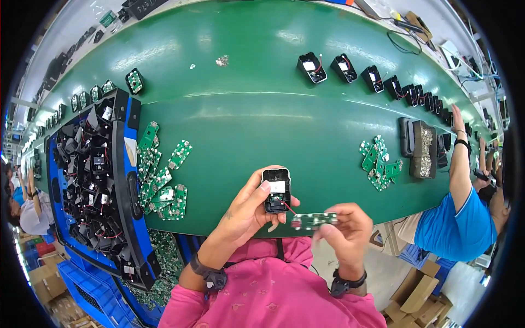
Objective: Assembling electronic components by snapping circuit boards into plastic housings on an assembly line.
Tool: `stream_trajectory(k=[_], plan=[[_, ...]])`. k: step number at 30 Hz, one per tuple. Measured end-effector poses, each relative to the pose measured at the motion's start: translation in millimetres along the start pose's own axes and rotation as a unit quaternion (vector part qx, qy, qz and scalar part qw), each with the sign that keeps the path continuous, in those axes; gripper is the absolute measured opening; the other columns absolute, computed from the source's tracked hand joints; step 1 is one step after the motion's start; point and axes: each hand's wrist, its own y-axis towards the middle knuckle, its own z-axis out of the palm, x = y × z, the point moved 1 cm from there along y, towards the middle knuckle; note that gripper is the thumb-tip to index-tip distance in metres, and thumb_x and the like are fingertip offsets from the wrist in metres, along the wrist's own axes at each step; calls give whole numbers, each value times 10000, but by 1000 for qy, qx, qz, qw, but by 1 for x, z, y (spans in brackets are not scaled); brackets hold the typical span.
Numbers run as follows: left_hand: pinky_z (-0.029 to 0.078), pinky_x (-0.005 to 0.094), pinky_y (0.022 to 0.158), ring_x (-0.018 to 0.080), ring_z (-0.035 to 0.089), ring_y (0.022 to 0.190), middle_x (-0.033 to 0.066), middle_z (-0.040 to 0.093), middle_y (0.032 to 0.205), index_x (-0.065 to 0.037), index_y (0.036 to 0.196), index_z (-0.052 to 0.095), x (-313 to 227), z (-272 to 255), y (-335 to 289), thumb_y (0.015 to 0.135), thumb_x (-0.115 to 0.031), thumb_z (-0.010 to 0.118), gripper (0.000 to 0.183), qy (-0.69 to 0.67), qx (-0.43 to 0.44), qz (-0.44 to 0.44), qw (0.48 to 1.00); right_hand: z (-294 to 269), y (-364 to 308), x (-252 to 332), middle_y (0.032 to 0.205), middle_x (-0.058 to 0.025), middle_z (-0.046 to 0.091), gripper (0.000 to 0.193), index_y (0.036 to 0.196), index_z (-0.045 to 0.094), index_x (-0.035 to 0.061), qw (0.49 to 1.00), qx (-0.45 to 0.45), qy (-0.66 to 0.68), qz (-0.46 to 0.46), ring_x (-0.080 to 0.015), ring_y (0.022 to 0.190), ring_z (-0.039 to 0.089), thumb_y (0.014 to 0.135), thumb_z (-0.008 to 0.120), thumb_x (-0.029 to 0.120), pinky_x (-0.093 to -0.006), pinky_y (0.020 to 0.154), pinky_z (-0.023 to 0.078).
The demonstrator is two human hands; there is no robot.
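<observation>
- While the left hand (247,209) is clasping a black housing (278,189) over the surface (235,131), a red wire (290,208) is jutting out.
- The right hand (350,234) is pinching a circuit board (313,221) just beside.

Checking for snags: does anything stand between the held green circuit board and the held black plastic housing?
Yes: fingertips of the left hand beside the housing, and a thin red wire running toward the board. Nothing else visible.
</observation>
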Motion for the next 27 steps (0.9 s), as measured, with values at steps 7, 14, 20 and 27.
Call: stream_trajectory(k=[7, 14, 20, 27], plan=[[565, 306, 680, 174, 669, 808, 208, 658, 1106, -111, 1457, 348, -1, 14, -5, 1093, -294, 410, 411, 29, -25, 3, 999, 18, 10, -16, 905, -168, 703, 256, 1148, 551, -84, 999, 25, 30, 30, -205, 725, 717, 903, 623, -95, -320, 611, 618], [530, 251, 665, 137, 652, 856, 112, 561, 1198, -88, 1499, 318, 1, 26, -15, 1037, -151, 496, 499, 146, -3, 45, 988, 21, 14, -24, 863, -89, 703, 300, 1184, 569, -60, 996, 4, -82, 31, -114, 680, 677, 902, 670, -49, -223, 562, 543], [505, 231, 641, 117, 655, 863, 112, 527, 1255, -74, 1503, 303, 6, 23, -15, 974, -13, 524, 576, 238, -36, 70, 968, 29, 17, -18, 840, -70, 696, 254, 1148, 629, -51, 942, -54, -302, -135, -82, 645, 633, 902, 690, -36, -211, 532, 514], [483, 218, 729, 85, 583, 950, 84, 560, 1210, -43, 1480, 344, 11, 31, -19, 959, 44, 536, 561, 389, -60, 108, 913, 41, 17, -21, 846, -96, 688, 128, 1053, 697, -65, 998, -25, -55, -28, -91, 582, 614, 940, 653, -23, -212, 477, 482]])
